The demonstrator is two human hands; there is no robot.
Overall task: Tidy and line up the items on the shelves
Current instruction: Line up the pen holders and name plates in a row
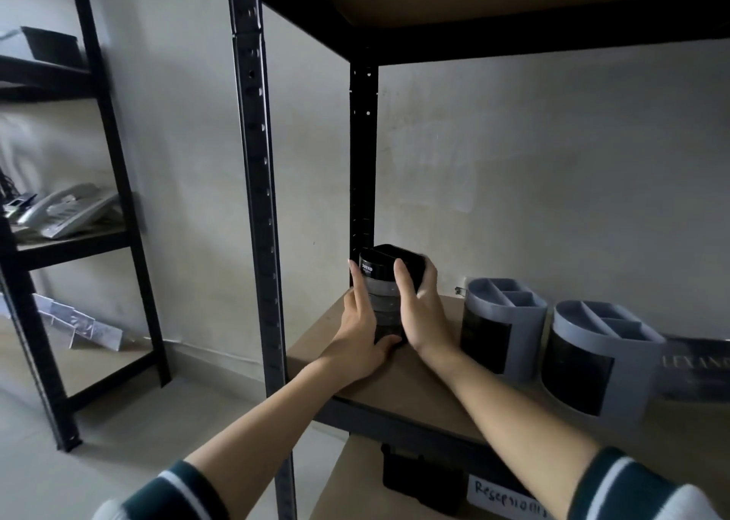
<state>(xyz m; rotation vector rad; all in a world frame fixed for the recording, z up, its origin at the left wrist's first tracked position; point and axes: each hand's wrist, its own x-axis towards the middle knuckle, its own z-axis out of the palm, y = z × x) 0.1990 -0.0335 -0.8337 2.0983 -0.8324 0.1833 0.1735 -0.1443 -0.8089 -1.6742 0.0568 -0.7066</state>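
A stack of black and grey pen holders [382,282] stands at the left end of the brown shelf board [414,385], close to the back post. My left hand [361,330] presses against its left side and my right hand [420,310] wraps its right side, so both hands grip the stack. To the right stand two grey desk organisers with dividers, one [501,326] farther back and one [600,365] nearer the front. They are apart from the stack.
A dark flat box with lettering [699,365] lies at the far right of the shelf. Black metal posts [260,203] frame the rack. Below sit a black item [422,480] and a white handwritten label [509,500]. Another rack at left holds a white telephone [67,211].
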